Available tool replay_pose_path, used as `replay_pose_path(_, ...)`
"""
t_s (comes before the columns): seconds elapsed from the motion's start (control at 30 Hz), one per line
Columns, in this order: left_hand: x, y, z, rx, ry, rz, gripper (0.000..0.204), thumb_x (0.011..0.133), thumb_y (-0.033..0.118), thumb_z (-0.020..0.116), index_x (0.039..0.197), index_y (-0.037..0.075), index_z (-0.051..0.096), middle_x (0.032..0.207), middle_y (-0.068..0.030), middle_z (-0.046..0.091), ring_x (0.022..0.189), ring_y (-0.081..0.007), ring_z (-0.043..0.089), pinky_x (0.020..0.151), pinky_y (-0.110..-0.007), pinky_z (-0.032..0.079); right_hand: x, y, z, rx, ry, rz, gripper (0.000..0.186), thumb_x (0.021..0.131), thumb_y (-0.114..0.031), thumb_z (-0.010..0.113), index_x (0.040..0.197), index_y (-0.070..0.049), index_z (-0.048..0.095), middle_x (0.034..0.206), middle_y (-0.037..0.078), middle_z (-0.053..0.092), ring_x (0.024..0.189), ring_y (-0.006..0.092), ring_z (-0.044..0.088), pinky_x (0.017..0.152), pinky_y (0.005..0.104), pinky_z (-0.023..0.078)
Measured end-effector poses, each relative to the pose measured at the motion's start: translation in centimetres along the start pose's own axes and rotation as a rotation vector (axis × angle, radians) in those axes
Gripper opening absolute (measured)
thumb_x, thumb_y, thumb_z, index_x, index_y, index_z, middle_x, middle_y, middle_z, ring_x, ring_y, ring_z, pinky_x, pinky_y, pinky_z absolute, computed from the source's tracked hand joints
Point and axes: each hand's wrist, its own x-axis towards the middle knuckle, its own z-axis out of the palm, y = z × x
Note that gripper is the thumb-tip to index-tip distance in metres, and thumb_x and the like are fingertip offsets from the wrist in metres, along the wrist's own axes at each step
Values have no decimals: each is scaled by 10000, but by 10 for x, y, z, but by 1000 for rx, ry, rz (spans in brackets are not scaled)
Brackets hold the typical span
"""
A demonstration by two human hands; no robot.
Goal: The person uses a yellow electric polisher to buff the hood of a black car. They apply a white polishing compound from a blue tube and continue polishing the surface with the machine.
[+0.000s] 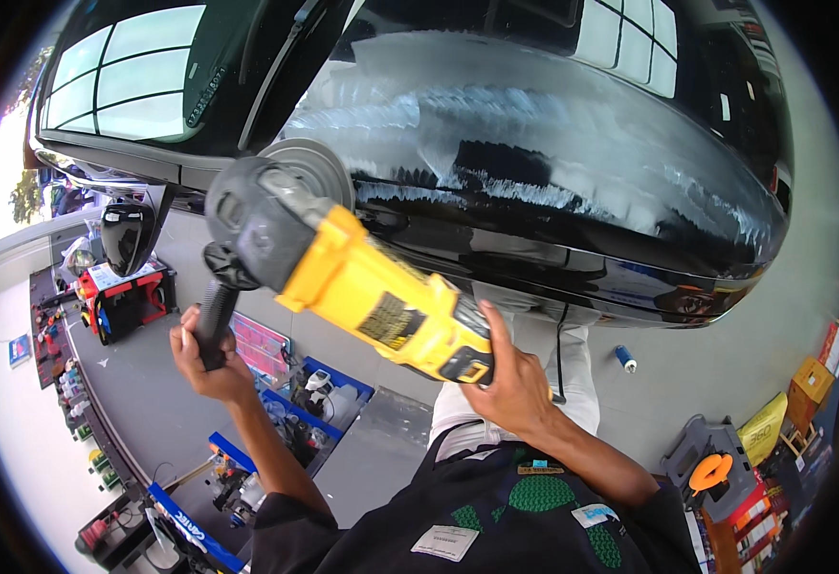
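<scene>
A yellow and black power polisher is held between my two hands in front of a black car. My left hand is closed round its black side handle. My right hand grips the rear end of the yellow body. The round grey pad sits under the tool's head, at the edge of the car's hood; I cannot tell whether it touches the paint. Whitish, streaky smears of compound cover much of the hood, with darker glossy patches between them.
The windshield and side mirror are at the left. A red and black cart stands beyond the mirror. Blue bins with bottles lie near my left arm. A small blue can and a grey case are at the right.
</scene>
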Motion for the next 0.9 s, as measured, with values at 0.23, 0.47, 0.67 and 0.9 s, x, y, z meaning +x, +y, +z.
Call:
replay_pose_path(0.23,-103,27,135,278,-206,136,239,937,204,479,933,-15,576,943,-204,597,847,-209,550,676,-313,473,-117,86,-78,193,199,199,896,765,-1,753,1484,32,220,1353,204,472,1237,256,521,1045,366,421)
replay_pose_path(0.47,-172,42,217,-32,-509,-107,161,863,37,605,1001,-46,598,1007,-231,645,903,-264,647,820,-369,511,-218,154,-128,118,409,294,913,746,34,680,1505,12,173,1397,185,424,1271,254,489,1069,357,387)
replay_pose_path(0.67,-135,25,154,124,-282,7,142,916,108,549,943,-21,603,979,-207,661,876,-245,628,796,-367,506,-172,111,-81,168,285,247,934,766,30,701,1512,0,140,1368,186,459,1250,258,519,1055,364,411)
replay_pose_path(0.9,-16,19,56,30,11,-22,246,950,187,467,898,-25,581,954,-205,619,492,-87,429,416,-205,335,-38,-1,-32,116,60,127,941,740,-55,732,1506,-30,187,934,283,687,811,428,706,703,449,582)
